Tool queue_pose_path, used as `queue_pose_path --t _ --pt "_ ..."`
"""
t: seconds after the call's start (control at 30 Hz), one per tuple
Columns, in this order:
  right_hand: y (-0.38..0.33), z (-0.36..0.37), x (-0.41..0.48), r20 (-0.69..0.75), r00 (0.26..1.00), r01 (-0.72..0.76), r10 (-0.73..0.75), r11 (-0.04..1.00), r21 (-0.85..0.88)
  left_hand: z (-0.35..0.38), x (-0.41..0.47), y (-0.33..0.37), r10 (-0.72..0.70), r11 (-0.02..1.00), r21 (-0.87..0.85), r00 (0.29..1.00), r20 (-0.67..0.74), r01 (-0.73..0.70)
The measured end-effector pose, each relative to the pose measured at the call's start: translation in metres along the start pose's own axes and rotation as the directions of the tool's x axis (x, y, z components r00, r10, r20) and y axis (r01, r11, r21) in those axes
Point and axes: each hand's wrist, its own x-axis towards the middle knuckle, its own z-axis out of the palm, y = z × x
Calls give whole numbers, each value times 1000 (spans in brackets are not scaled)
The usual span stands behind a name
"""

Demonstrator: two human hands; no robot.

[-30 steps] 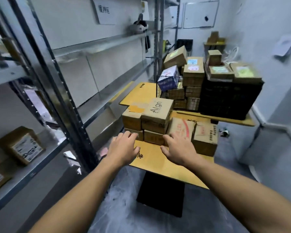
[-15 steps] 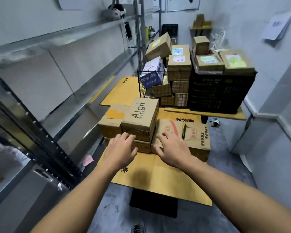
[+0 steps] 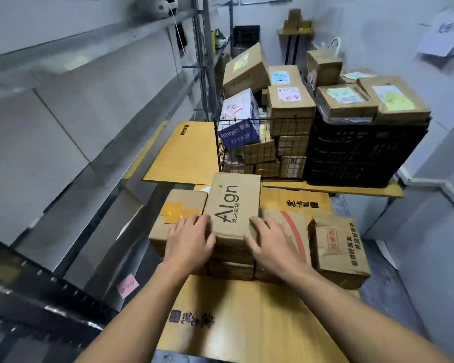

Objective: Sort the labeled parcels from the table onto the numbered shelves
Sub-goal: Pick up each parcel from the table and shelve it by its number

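Clamped from both sides, my grip has the left hand [image 3: 190, 239] and right hand [image 3: 270, 243] on the Align box [image 3: 233, 205], which tops a stack on the worktop [image 3: 247, 323], hemmed by a taped box [image 3: 180, 213] on its left and a red-striped box [image 3: 288, 226] on its right. Behind, a wire basket [image 3: 222, 148] holds jumbled parcels [image 3: 291, 106], and a black crate [image 3: 364, 153] is heaped with labelled ones. Metal shelves [image 3: 89, 176] run along my left, with a grey wall [image 3: 378, 35] ahead.
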Motion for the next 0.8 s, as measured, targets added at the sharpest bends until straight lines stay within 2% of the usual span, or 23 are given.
queue_pose_path --t 0.17,0.4,0.5,0.6,0.7,0.8 --pt "-2 16 20 -47 995 -81 92 976 203 13 14 -7 -4 998 -63 1000 23 5" --pt "8 29 23 -99 979 -118 180 887 446 27 10 -3 43 960 -272 996 -78 -63" --pt "20 22 24 -146 965 -109 220 835 539 26 6 10 38 884 -459 992 -120 -89" --pt "32 9 21 -140 961 -88 239 743 664 15 5 29 3 749 -656 992 -129 -87" --pt "50 -2 18 -142 959 -60 246 664 745 6 7 46 -27 622 -779 992 -124 -80" --pt "66 -15 18 -134 958 -36 253 570 821 4 12 60 -78 633 -768 978 -194 -102"
